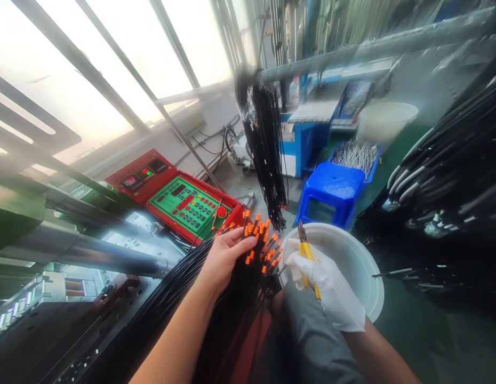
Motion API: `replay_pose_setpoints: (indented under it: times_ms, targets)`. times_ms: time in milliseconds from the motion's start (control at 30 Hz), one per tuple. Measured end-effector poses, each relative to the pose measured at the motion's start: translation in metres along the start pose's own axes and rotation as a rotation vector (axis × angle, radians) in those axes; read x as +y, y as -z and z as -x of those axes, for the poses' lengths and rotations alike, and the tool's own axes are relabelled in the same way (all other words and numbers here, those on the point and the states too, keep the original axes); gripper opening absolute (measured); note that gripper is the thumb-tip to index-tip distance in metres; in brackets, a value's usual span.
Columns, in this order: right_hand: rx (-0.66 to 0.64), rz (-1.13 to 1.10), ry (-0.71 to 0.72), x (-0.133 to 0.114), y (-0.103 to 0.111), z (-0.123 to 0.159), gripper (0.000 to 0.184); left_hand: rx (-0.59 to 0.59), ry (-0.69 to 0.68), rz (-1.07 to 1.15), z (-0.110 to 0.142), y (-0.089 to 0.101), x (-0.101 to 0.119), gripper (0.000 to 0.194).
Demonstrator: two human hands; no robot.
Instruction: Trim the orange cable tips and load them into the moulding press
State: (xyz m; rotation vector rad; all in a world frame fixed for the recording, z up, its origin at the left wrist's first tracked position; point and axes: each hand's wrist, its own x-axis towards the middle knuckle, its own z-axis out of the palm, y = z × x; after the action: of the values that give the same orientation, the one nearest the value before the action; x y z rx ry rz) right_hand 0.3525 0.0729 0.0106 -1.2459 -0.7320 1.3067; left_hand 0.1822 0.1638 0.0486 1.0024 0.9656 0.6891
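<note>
My bare left hand [226,253] is closed round some of the black cables [180,277] near their orange-tipped ends [258,228]. The fingertips are partly hidden behind the tips. In a white glove, my right hand [330,285] grips yellow-handled cutting pliers [307,252], jaws pointing up and away. The pliers are a little to the right of the orange ends, apart from most of them. Below my right hand stands a round whitish bucket [374,272]. My dark-clad knee [312,330] partly covers the space beneath the cables.
A red control box [176,181] with a green panel sits left of the cables. Black cables [264,144] hang ahead from a metal rail [352,48]. A blue stool [334,186] stands beyond the bucket, and dark cable bundles [444,213] hang at right. Machine columns [84,240] stand left.
</note>
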Motion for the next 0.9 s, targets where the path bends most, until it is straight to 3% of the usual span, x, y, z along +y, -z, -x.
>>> replay_pose_setpoints:
  times_ms: [200, 400, 567, 700, 900]
  targets:
    - [-0.057, -0.098, -0.112, 0.006, 0.002, -0.001, 0.044, 0.027, -0.009, 0.084, -0.001, -0.003, 0.001, 0.038]
    - [-0.034, -0.051, -0.069, -0.002, 0.001, 0.001, 0.05, 0.071, -0.093, 0.098, -0.004, -0.004, -0.002, 0.039]
    - [-0.021, 0.229, 0.15, -0.012, -0.011, 0.006, 0.039, 0.162, -0.177, 0.009, -0.005, -0.004, -0.003, 0.035]
    - [-0.018, 0.674, 0.331, -0.014, -0.023, 0.003, 0.052, 0.161, -0.217, -0.074, -0.004, -0.003, -0.004, 0.033]
    - [0.05, 0.945, 0.377, -0.012, -0.032, -0.005, 0.058, 0.142, -0.26, -0.093, -0.005, -0.005, -0.007, 0.028]
